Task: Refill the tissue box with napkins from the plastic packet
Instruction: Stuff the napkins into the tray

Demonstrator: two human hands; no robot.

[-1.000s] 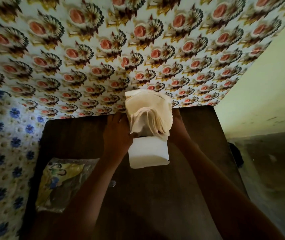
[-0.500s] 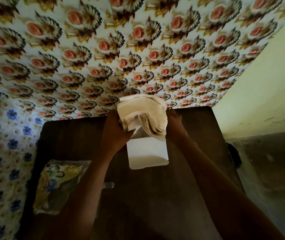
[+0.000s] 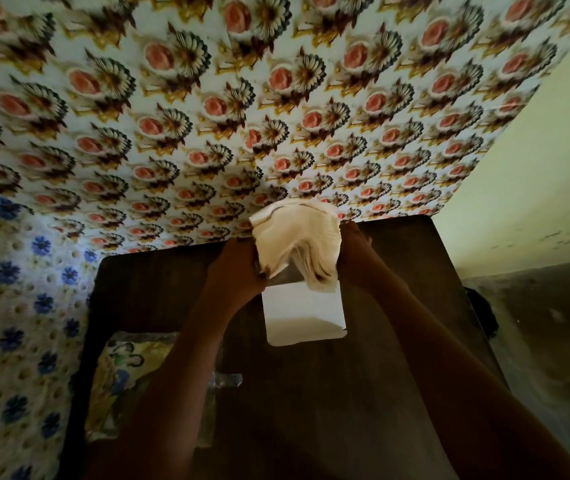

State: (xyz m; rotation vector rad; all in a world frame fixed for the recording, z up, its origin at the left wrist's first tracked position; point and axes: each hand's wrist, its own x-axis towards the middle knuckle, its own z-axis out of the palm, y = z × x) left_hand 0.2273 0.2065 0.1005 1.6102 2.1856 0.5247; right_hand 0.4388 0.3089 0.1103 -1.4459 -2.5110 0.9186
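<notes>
On the far left, a wall [image 3: 9, 341] with blue flowers is standing beside the dark brown table [image 3: 328, 410]. Behind the table, another wall [image 3: 242, 116] is showing pink and gold flowers.

The plastic packet [image 3: 131, 386] is lying flat on the table, to the left of the white tissue box [image 3: 302, 313] and nearer to the person. It is clear and crinkly, with a yellow and blue picture on it. The left arm is crossing over part of it.

The left hand [image 3: 233, 271] is sitting just left of the tissue box, up at its top. Its fingers are curled and pressing against the left side of the napkins [image 3: 297, 237]. I cannot tell where the fingertips are, because the paper is hiding them.

The tissue box is standing upright near the middle of the table, toward the back edge. The napkins are a thick cream stack, bent and fanning out, sticking up out of the top of the box. The bottom of the stack is hanging over the box's opening.

The right hand [image 3: 354, 251] is pressing against the right side of the napkins, with its fingers wrapped close around the stack. Both hands are squeezing the stack between them.

To the right of the table, a plain pale wall [image 3: 519, 185] is standing.
</notes>
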